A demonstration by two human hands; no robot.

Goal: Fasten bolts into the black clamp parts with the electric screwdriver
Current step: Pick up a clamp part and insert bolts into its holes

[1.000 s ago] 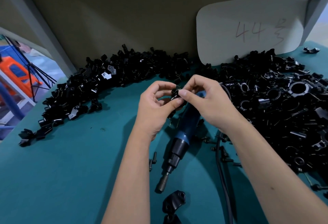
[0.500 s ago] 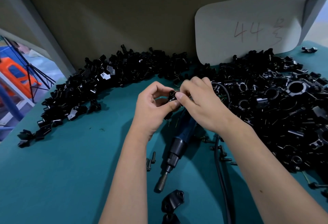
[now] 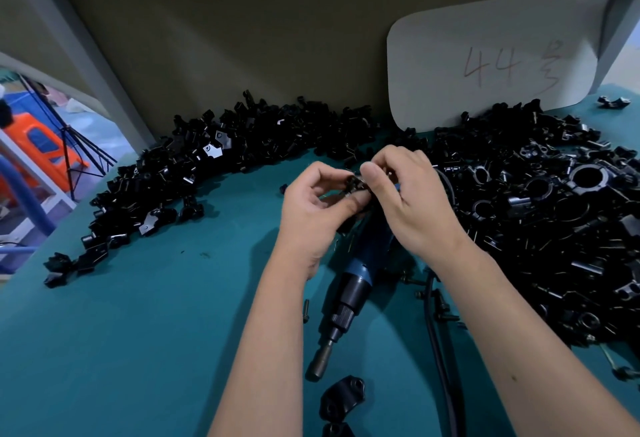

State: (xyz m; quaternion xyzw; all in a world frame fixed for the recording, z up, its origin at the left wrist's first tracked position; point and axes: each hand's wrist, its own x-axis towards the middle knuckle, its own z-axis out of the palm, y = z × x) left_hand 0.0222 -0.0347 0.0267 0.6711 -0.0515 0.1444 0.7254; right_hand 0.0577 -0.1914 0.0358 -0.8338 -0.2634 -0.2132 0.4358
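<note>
Black metal clamp part point(image 3: 354, 183), small and glossy, sits pinched between both hands above the middle of the teal-covered table point(image 3: 145, 315). The left hand point(image 3: 313, 211) curls round it from below, thumb pressed up against its underside, while the right hand point(image 3: 405, 201) grips it from above with thumb and forefinger closed on its top edge; whether a bolt is already seated in it cannot be made out, as the fingers hide most of the piece. Directly beneath the hands lies the blue and black electric screwdriver point(image 3: 349, 292), flat on the table with its metal bit end pointing toward the person, and its black cable point(image 3: 437, 350) runs alongside on the right. A few loose black bolts point(image 3: 305, 311) lie just beside the screwdriver's left flank. Near its tip rests a separate black oval clamp plate point(image 3: 341, 398). A long heap of small black clamp pieces point(image 3: 214, 162) curves along the back left of the table, and a larger heap of black ring-shaped clamp bodies point(image 3: 554, 221) fills the right side. Behind that heap a white card with "44" handwritten on it point(image 3: 491, 58) leans against the drab wall.
</note>
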